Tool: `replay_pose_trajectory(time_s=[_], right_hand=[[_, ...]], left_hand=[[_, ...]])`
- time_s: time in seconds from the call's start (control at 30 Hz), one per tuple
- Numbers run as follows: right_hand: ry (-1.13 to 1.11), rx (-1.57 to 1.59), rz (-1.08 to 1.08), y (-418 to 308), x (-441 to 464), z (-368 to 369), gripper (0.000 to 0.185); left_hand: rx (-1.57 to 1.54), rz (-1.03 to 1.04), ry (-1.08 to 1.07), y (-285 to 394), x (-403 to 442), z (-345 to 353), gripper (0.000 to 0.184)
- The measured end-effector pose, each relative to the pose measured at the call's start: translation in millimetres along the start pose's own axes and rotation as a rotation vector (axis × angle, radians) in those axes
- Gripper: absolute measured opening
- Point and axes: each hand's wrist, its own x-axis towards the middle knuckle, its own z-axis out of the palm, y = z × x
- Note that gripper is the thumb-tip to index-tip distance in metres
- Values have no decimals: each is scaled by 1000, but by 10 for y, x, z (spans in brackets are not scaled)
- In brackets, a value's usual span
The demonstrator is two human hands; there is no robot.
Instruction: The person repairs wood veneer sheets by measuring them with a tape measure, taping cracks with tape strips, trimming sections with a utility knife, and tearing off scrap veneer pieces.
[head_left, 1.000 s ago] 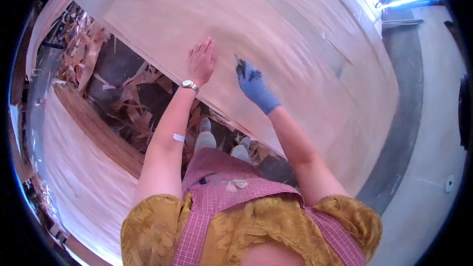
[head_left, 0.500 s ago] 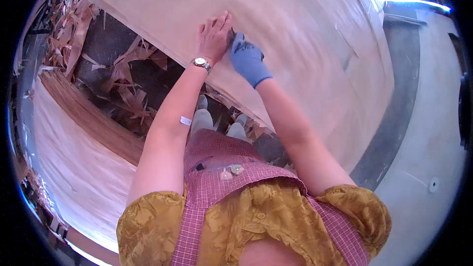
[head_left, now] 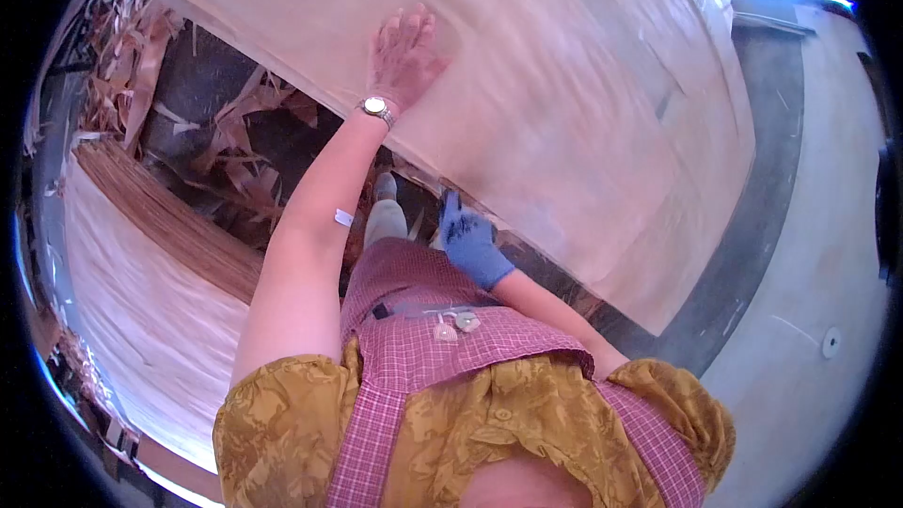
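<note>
Your left hand [head_left: 406,58] lies flat, spread wide, on the pale sheet [head_left: 574,103]. Your gloved right hand [head_left: 468,237], by its near edge: grip can't be told.

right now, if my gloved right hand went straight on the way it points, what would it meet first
The right hand would probably meet the near edge of the pale sheet first, though depth is unclear and it might pass over or under.

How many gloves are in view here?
1: a blue glove on the right hand, by the near edge of the sheet. The left hand, on the sheet, is bare.
</note>
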Motion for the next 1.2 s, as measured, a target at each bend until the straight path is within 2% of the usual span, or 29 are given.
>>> replay_pose_trajectory(time_s=[0.07, 0.17, 0.23, 0.3, 0.37, 0.47, 0.5, 0.57, 0.63, 0.67, 0.7, 0.77, 0.87, 0.93, 0.97, 1.07, 1.17, 1.2], right_hand=[[168, 2, -155, 178, -218, 186, 28], [25, 46, -14, 310, 189, -698, 24], [431, 95, -168, 666, 835, -1093, 19], [503, -32, -262, 909, 1505, -1430, 16], [458, -45, -344, 1023, 2053, -1578, 15], [307, -237, -455, 993, 2638, -1862, 16], [286, -206, -480, 990, 2672, -1905, 16], [246, -138, -519, 1039, 2744, -1889, 18], [227, -55, -573, 1147, 3081, -1523, 19], [208, -143, -579, 1091, 3105, -1550, 20], [180, -229, -588, 1121, 3066, -1578, 21], [114, -250, -561, 1334, 2858, -1939, 22], [102, -265, -507, 1692, 2719, -2059, 25], [147, -299, -507, 1796, 2730, -1976, 21], [80, -323, -507, 1811, 2749, -1922, 19], [-69, -383, -480, 1930, 2820, -2081, 14], [140, -182, -385, 2713, 2643, -1818, 18], [77, -153, -326, 3007, 2502, -1872, 17]], left_hand=[[34, 15, 5, -33, 28, 8, 67], [16, 24, 39, 3, 73, -41, 76], [-20, -16, -49, 52, 145, -144, 84], [7, -93, -151, 131, 247, -268, 91], [85, -203, -287, 275, 327, -382, 99], [24, -241, -349, 272, 607, -548, 105], [60, -243, -357, 315, 678, -568, 106], [131, -235, -379, 430, 791, -503, 107], [51, -107, -308, 459, 779, -256, 110], [1, -32, -271, 446, 816, -172, 112], [14, -99, -319, 509, 880, -143, 111], [55, -240, -420, 643, 917, -146, 108], [196, -181, -418, 770, 937, -101, 111], [119, -19, -356, 1026, 1035, 42, 114], [81, 65, -324, 1157, 1066, 106, 116], [15, -142, -558, 1362, 1226, 74, 120], [139, -116, -613, 1345, 1164, 114, 122], [145, -75, -602, 1300, 1159, 122, 121]])
